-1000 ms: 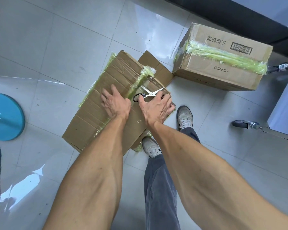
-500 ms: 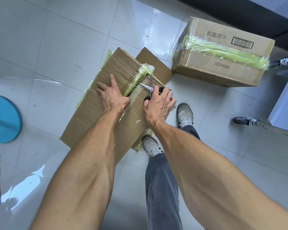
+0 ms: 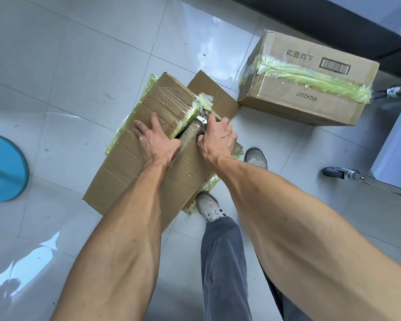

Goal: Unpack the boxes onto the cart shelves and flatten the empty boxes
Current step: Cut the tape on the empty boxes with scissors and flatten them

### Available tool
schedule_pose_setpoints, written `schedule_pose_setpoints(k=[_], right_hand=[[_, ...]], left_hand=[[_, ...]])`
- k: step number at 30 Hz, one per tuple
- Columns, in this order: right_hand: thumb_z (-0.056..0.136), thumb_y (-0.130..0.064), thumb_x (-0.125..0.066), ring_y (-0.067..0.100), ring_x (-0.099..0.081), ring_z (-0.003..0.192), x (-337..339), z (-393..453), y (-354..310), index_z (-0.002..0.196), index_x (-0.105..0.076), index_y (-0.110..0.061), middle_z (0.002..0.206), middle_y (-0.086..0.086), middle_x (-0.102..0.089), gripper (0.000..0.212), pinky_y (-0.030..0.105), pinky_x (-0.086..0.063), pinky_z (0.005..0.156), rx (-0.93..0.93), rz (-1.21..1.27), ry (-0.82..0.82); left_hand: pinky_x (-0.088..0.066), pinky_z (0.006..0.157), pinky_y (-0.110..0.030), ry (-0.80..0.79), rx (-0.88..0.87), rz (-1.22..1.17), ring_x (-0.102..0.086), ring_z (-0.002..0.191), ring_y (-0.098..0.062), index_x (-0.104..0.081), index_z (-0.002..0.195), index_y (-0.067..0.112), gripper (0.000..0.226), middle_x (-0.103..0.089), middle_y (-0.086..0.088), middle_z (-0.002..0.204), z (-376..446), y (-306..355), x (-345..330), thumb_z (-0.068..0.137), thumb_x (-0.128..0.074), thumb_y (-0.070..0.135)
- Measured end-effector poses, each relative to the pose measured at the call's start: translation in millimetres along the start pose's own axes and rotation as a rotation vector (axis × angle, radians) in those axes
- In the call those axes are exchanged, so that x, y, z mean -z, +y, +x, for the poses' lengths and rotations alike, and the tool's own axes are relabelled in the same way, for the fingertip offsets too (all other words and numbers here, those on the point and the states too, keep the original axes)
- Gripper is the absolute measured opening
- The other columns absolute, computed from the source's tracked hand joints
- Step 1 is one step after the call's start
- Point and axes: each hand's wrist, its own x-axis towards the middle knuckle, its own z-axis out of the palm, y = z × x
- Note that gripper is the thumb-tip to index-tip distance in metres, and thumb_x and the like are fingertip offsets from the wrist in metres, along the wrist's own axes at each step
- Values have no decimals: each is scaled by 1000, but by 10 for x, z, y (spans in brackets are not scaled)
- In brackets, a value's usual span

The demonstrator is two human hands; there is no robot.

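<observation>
On the tiled floor (image 3: pixel 79 66), just ahead of the person's shoes, lies a flattened box (image 3: pixel 134 167) edged with green tape (image 3: pixel 185 120). Fingers spread, the left hand (image 3: pixel 156 141) presses flat on its cardboard beside the taped seam. Next to it, the right hand (image 3: pixel 218 137) grips scissors (image 3: pixel 202 117), blades at the tape. A sealed box (image 3: pixel 310 98) stands just beyond, a caster (image 3: pixel 333 173) to the right, and a blue disc (image 3: pixel 5 167) far left.
</observation>
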Motion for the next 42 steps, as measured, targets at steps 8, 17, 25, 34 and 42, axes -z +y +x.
schedule_pose_setpoints(k=[8,17,25,34,42], right_hand=[[92,-7,-48,21,-46,73,-83,-136,-5,113,-47,-8,76,1,-46,21,42,-49,87,31,55,13],[94,-7,-49,22,-39,76,45,107,32,116,-46,-11,93,8,-53,22,36,-34,70,128,-103,30],[94,1,-39,19,-36,72,46,73,123,111,-48,-13,86,3,-47,24,37,-33,80,214,-128,80],[98,-4,-48,19,-38,80,79,215,35,132,-43,-9,105,11,-55,35,34,-39,71,231,-232,70],[98,4,-33,19,-42,74,279,361,-104,136,-40,-6,102,9,-56,41,35,-36,77,297,-158,91]], left_hand=[[-28,115,-43,-6,30,-47,-26,142,-49,-29,149,20,102,-15,-36,155,-38,10,50,56,-69,24],[-33,113,-46,27,33,-63,-32,139,-47,-33,145,19,97,-20,-33,155,-98,-10,36,53,-64,20],[-40,107,-46,26,45,-96,-47,125,-46,-38,137,18,85,-35,-27,146,-117,-27,106,54,-58,19],[-43,104,-48,47,23,-28,-47,127,-45,-39,135,15,79,-37,-28,145,-79,-14,58,59,-60,18],[-39,85,-34,138,8,-123,-59,106,-38,-43,127,20,75,-49,-20,137,-121,-138,78,53,-47,26]])
